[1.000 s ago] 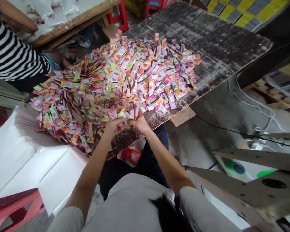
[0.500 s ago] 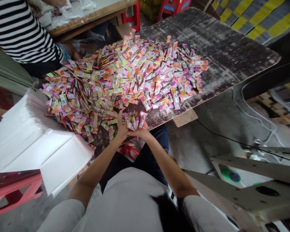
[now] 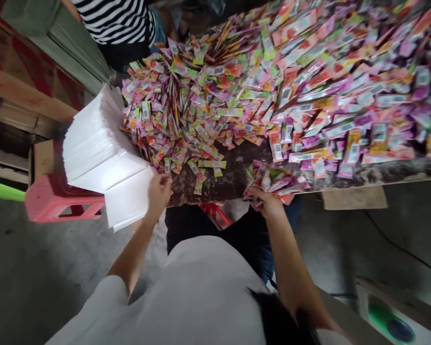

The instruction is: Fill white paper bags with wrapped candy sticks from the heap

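My right hand (image 3: 269,203) is closed around a bunch of small stick packets (image 3: 273,179), pink, purple and orange, at the table's front edge. At the right edge of a stack of white paper-like bags (image 3: 124,170), my left hand (image 3: 158,194) has its fingers curled on the corner of the top white bag (image 3: 129,196). That hand partly hides the corner. Beyond both hands spreads a large heap of the same colourful stick packets (image 3: 215,96), many with barcodes showing.
The dark worn table (image 3: 233,177) carries the heap. A red plastic stool (image 3: 62,201) stands under the white stack. At the far left a person in a striped shirt (image 3: 115,21) is beside the heap. A cardboard flap (image 3: 355,197) juts from under the table's front edge.
My left hand has left the bunch of stick packets and moved left to the white bags. My right hand keeps the bunch, now farther right in view. The view has shifted left and down.
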Motion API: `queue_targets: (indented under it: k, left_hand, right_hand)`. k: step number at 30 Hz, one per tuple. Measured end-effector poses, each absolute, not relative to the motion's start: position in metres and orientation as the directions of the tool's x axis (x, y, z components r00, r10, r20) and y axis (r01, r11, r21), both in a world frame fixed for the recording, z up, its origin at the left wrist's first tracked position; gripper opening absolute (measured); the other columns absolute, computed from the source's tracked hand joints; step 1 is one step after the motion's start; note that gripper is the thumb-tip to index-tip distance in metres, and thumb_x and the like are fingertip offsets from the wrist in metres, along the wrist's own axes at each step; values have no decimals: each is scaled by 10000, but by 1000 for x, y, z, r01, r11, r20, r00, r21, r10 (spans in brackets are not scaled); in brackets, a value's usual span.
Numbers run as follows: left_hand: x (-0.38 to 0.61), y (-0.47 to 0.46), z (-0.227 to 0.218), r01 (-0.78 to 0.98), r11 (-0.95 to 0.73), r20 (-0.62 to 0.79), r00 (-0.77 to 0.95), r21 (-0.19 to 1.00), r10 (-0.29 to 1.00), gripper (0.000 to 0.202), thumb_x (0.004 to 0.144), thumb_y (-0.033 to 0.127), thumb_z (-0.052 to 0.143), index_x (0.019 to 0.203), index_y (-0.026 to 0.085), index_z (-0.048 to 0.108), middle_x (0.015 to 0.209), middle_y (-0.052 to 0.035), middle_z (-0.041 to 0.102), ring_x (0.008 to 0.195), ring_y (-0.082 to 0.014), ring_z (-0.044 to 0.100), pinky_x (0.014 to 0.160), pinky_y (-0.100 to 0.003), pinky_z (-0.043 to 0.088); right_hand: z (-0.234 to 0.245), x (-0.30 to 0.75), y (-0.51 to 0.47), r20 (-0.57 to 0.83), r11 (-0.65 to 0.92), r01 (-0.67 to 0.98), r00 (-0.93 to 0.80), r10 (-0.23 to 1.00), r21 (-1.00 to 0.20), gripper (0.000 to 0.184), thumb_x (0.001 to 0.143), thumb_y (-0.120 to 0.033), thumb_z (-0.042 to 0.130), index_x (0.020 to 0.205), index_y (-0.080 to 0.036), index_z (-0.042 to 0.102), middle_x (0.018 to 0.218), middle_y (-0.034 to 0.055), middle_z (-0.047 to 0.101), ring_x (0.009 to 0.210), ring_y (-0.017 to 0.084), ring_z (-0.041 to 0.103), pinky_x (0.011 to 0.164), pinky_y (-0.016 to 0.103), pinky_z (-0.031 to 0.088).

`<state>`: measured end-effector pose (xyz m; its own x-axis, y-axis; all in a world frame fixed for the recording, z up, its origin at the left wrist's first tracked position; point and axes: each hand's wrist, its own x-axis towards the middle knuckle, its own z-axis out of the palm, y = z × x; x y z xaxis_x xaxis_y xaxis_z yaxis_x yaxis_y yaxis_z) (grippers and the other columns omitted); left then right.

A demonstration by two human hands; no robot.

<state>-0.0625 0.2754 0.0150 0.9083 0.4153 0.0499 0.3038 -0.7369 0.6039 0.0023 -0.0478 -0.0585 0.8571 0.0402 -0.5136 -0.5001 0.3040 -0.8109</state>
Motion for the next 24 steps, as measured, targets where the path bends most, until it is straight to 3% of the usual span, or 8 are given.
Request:
queue_targets:
  k: [3, 6, 8, 12, 16, 19, 22, 24]
  left_hand:
    - [-95, 330, 7, 573, -733, 24, 782, 368, 623, 362, 783, 312, 614, 1101, 150, 555, 896, -69, 602, 860, -225, 603, 846, -405, 503]
    - [-97, 342, -12, 690, -704, -23, 717, 169, 697, 508, 729, 346, 674, 1144, 97, 520, 996, -149, 596, 1020, -321, 584, 919, -476, 465]
    - [-89, 338, -19, 729, -680, -34, 684, 83, 729, 479, 751, 308, 638, 1148, 71, 513, 1067, -208, 583, 1064, -358, 579, 907, -481, 463]
    - [-83, 336, -17, 779, -625, -115, 627, 59, 770, 332, 794, 162, 520, 1125, 136, 525, 1047, -175, 610, 969, -307, 640, 835, -437, 486]
    - [-89, 344, -2, 750, -645, -157, 662, 148, 733, 332, 821, 305, 585, 1121, 176, 528, 1005, -122, 603, 941, -273, 637, 834, -415, 496]
    - [-83, 354, 19, 619, -746, 90, 752, 243, 653, 484, 819, 397, 616, 1213, 143, 495, 1122, -167, 554, 1053, -291, 579, 911, -430, 467]
    - [-67, 376, 44, 530, -822, 425, 708, 206, 563, 525, 829, 351, 601, 1287, 134, 463, 1297, -210, 465, 1268, -349, 409, 1057, -510, 319]
    - [-60, 395, 54, 534, -828, 470, 694, 171, 545, 445, 827, 313, 588, 1235, 151, 515, 1274, -193, 495, 1275, -367, 378, 1081, -556, 232]
  right_hand:
    - [-64, 7, -57, -543, 380, -491, 839, -35, -784, 228, 438, -274, 812, 575, -197, 646, 568, -33, 635, 522, 112, 599, 526, 224, 520]
    - [-65, 11, -47, -540, 391, -479, 839, -58, -786, 249, 429, -238, 817, 605, -199, 645, 594, -43, 643, 535, 107, 607, 535, 214, 532]
    - [-64, 12, -36, -516, 375, -452, 852, -87, -810, 268, 424, -218, 818, 626, -206, 642, 617, -47, 652, 568, 118, 627, 550, 217, 545]
    - [-61, 8, -27, -535, 357, -473, 839, -98, -806, 276, 403, -213, 814, 627, -209, 653, 639, -38, 670, 596, 132, 641, 567, 227, 562]
    - [-58, -2, -40, -620, 326, -578, 784, -32, -748, 251, 427, -268, 811, 620, -188, 672, 609, -11, 664, 528, 126, 612, 416, 196, 472]
    - [-54, -8, -51, -636, 295, -603, 772, -21, -741, 254, 427, -303, 807, 608, -185, 673, 604, -2, 664, 511, 127, 605, 344, 178, 389]
    - [-50, -10, -57, -626, 310, -583, 777, -56, -751, 252, 401, -308, 794, 575, -189, 657, 578, -8, 655, 493, 125, 598, 351, 183, 401]
    - [-49, -10, -58, -574, 292, -532, 815, -81, -795, 240, 425, -317, 783, 587, -198, 652, 575, -17, 655, 490, 125, 597, 367, 193, 423]
